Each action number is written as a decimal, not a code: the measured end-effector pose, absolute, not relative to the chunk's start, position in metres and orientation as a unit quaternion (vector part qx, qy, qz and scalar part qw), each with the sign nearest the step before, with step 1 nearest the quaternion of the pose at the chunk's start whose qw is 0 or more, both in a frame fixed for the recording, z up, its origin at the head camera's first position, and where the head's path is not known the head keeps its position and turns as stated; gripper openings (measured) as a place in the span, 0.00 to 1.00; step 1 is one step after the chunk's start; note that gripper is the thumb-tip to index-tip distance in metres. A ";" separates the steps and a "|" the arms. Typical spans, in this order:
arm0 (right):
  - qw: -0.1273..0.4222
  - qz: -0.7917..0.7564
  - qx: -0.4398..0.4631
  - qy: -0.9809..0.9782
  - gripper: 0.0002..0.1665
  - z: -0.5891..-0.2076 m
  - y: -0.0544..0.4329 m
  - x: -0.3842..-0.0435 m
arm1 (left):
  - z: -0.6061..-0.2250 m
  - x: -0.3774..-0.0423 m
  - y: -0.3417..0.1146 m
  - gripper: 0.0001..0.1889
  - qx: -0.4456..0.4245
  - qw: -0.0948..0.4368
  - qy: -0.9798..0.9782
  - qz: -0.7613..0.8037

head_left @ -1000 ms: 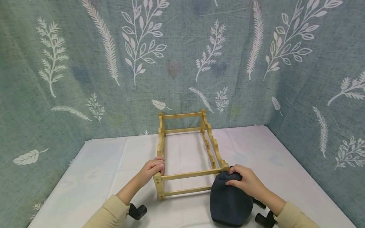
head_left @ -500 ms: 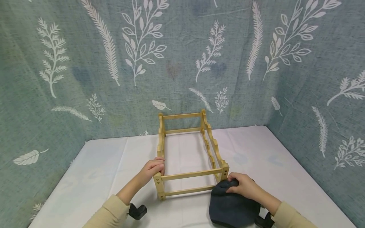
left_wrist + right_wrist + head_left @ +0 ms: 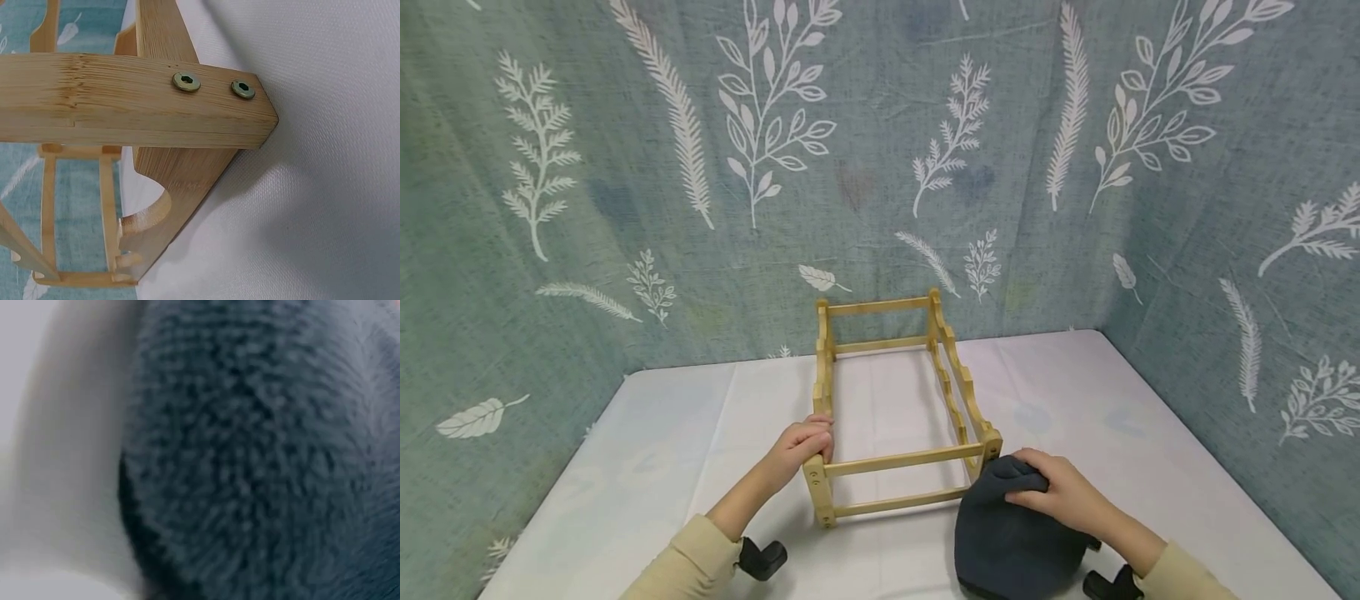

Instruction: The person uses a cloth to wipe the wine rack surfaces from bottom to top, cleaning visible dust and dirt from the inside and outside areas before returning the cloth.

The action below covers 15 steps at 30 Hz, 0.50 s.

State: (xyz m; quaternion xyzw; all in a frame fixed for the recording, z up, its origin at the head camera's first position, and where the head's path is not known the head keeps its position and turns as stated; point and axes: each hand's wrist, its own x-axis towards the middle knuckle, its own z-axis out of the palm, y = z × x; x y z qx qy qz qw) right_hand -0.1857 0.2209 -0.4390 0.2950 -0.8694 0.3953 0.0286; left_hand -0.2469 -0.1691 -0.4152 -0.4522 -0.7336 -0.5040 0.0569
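Note:
A light wooden rack (image 3: 904, 457) with wavy notched sides and crossbars stands lengthwise on the white-covered table. The left hand (image 3: 801, 443) grips its near left corner, fingers over the top of the side piece. Close up in the left wrist view is a bar of the rack (image 3: 119, 103) with two metal hex bolts. A dark blue-grey cloth (image 3: 1011, 533) with a black edge hangs from the right hand (image 3: 1063, 493), pinched between thumb and fingers. The cloth is at the rack's near right corner and hides part of it. Its fuzzy nap (image 3: 250, 450) fills most of the right wrist view.
Behind and beside the table (image 3: 662, 433) hangs a green-blue curtain (image 3: 865, 167) with white leaf prints. Black wrist-worn devices sit under both cuffs, the left one (image 3: 762, 558) and the right one (image 3: 1112, 583).
The right hand moves the cloth down off the rack's near right corner post, then slightly up and right again. The left hand and the rack stay put.

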 end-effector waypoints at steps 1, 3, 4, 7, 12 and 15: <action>0.042 0.407 0.303 -0.861 0.20 -0.436 0.222 -0.184 | -0.416 -0.247 -0.169 0.17 -0.456 0.060 -0.732 -0.502; 0.079 0.411 0.309 -0.854 0.22 -0.431 0.223 -0.181 | -0.416 -0.247 -0.170 0.17 -0.458 0.060 -0.729 -0.504; 0.106 0.403 0.313 -0.854 0.23 -0.427 0.223 -0.179 | -0.416 -0.247 -0.170 0.17 -0.459 0.060 -0.728 -0.505; 0.212 0.336 0.323 -0.859 0.23 -0.416 0.225 -0.177 | -0.416 -0.247 -0.170 0.17 -0.458 0.060 -0.728 -0.507; 0.443 0.217 0.328 -0.806 0.26 -0.392 0.229 -0.180 | -0.417 -0.248 -0.169 0.18 -0.458 0.054 -0.727 -0.508; 0.540 0.189 0.324 -0.754 0.26 -0.385 0.227 -0.181 | -0.414 -0.247 -0.169 0.17 -0.463 0.052 -0.722 -0.512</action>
